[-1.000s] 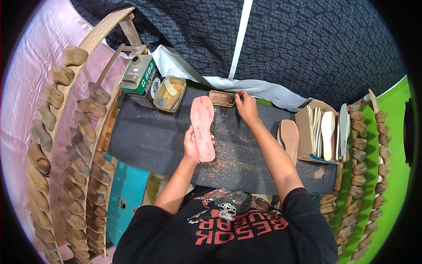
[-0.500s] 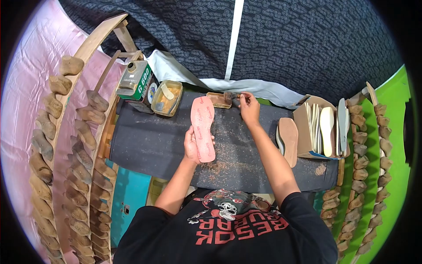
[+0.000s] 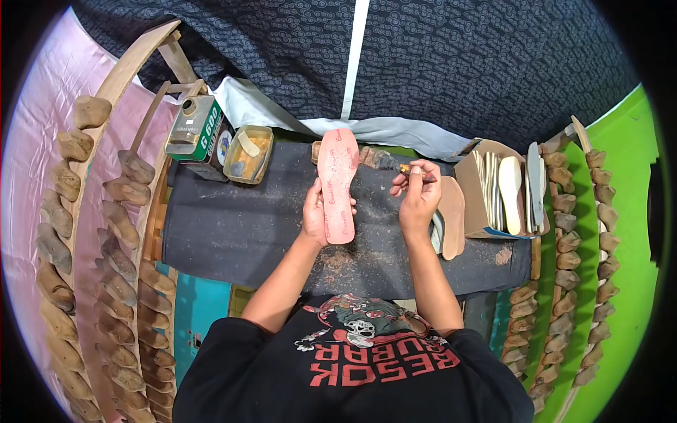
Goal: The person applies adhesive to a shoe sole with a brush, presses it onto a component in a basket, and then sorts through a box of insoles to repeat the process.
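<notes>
In my left hand (image 3: 314, 213) is a pink insole (image 3: 338, 187) printed with red lettering, held upright by its lower half over the table. My right hand (image 3: 421, 197) is closed around the handle of a brush (image 3: 384, 161) with a dark, crusted head. The brush head points left, its tip right at the insole's right edge. Behind the insole, a small shallow tray (image 3: 316, 152) is mostly hidden. Two or more brown soles (image 3: 453, 215) lie just right of my right hand.
A dark cloth covers the table (image 3: 233, 211), strewn with shavings. At the back left stand a G 600 can (image 3: 194, 134) and a plastic tub (image 3: 249, 155). A cardboard box (image 3: 474, 201) of insoles stands at the right. Racks of wooden shoe lasts (image 3: 120, 225) flank both sides.
My right hand has moved from the small tray toward the right and nearer to me, bringing the brush beside the insole. The insole now overlaps the tray, and the view has shifted slightly.
</notes>
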`<state>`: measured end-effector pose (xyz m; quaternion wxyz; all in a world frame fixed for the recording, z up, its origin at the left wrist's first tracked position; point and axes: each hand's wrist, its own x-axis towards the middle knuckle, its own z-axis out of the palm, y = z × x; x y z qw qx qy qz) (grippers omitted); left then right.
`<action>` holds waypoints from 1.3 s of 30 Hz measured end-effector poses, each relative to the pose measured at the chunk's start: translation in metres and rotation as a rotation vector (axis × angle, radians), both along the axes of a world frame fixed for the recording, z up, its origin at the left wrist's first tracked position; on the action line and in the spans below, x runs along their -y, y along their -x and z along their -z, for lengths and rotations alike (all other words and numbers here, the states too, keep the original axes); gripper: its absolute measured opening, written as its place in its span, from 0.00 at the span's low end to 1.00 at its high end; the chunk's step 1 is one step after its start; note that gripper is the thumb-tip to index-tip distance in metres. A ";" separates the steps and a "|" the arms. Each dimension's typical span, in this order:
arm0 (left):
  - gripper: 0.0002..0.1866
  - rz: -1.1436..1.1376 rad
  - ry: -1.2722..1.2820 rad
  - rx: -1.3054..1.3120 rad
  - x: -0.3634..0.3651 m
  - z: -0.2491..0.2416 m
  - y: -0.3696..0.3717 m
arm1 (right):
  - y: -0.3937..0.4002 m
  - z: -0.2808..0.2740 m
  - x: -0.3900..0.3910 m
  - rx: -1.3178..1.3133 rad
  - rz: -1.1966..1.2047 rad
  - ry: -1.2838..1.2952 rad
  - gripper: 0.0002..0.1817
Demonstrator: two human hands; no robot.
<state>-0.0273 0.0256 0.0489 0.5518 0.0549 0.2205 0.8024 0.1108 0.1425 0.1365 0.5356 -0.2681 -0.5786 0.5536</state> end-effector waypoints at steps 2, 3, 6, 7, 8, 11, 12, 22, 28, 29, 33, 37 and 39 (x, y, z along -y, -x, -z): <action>0.30 0.010 -0.005 -0.007 -0.003 -0.002 -0.003 | -0.005 -0.006 0.001 -0.007 -0.006 0.015 0.08; 0.30 0.011 -0.010 -0.013 -0.005 -0.003 -0.004 | -0.006 -0.011 0.001 -0.013 -0.022 0.031 0.08; 0.30 0.055 -0.016 -0.018 -0.010 -0.009 -0.005 | -0.012 -0.018 0.009 -0.025 -0.106 -0.007 0.07; 0.30 0.054 -0.017 -0.015 -0.011 -0.011 -0.007 | -0.011 -0.018 0.012 -0.022 -0.107 -0.007 0.07; 0.30 0.057 -0.001 -0.023 -0.011 -0.014 -0.008 | -0.009 -0.016 0.016 0.016 -0.093 -0.035 0.07; 0.29 0.099 -0.053 -0.054 -0.013 -0.016 -0.007 | -0.013 -0.012 0.022 0.103 -0.071 -0.080 0.08; 0.29 0.136 -0.117 -0.074 -0.013 -0.017 -0.005 | -0.018 -0.014 0.025 0.158 -0.098 -0.092 0.08; 0.30 0.209 -0.116 -0.064 -0.016 -0.029 -0.016 | -0.021 -0.034 0.016 0.204 0.069 -0.325 0.07; 0.29 0.188 -0.103 -0.020 -0.014 -0.036 -0.021 | -0.033 -0.030 0.036 0.280 -0.031 -0.325 0.05; 0.29 0.123 -0.083 0.057 -0.017 -0.042 -0.020 | -0.036 -0.026 0.044 0.300 -0.114 -0.288 0.04; 0.29 0.204 -0.212 0.040 -0.013 -0.028 -0.005 | -0.045 -0.032 0.046 0.373 -0.258 -0.354 0.05; 0.30 0.229 -0.160 0.028 -0.012 -0.040 -0.019 | -0.031 -0.036 0.026 0.360 -0.110 -0.350 0.05; 0.31 0.236 -0.094 -0.003 -0.014 -0.025 -0.022 | -0.024 -0.046 0.023 0.310 -0.001 -0.476 0.05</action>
